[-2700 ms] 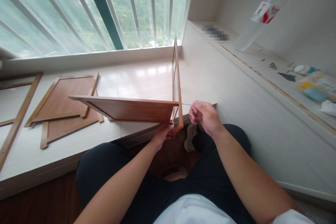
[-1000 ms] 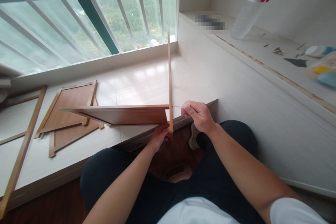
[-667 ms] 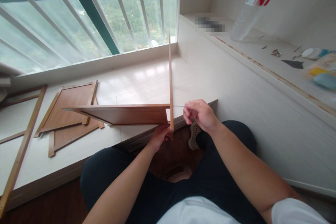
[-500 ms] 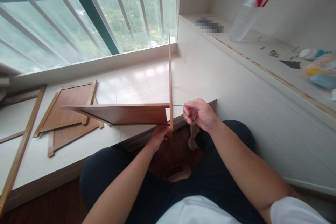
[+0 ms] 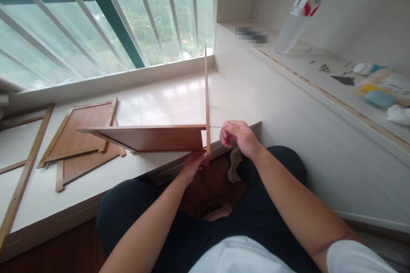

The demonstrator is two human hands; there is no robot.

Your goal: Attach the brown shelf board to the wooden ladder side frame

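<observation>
My left hand [image 5: 193, 166] is closed around the near lower corner of a brown wooden panel [image 5: 160, 140], where it meets an upright wooden strip [image 5: 207, 102]. The panel stands tilted on the white ledge, its end against the strip's left side. To the right of the strip, my right hand [image 5: 237, 135] pinches a thin metal rod [image 5: 216, 127] between thumb and fingers. The rod runs level to the strip, its tip at the wood opposite the panel's top edge. My fingers hide the rod's other end.
Two wooden panels [image 5: 86, 130] overlap on the white ledge [image 5: 160, 106] at left, beside a long wooden frame [image 5: 27, 170]. On the right shelf stand a plastic bottle [image 5: 293, 25], small metal parts [image 5: 325, 68] and a plastic bag [image 5: 389, 83]. A barred window [image 5: 153, 21] lies behind.
The whole view has shifted slightly, with the shelf things now a little further left and lower. Both hands keep their holds, and the rod stays at the strip.
</observation>
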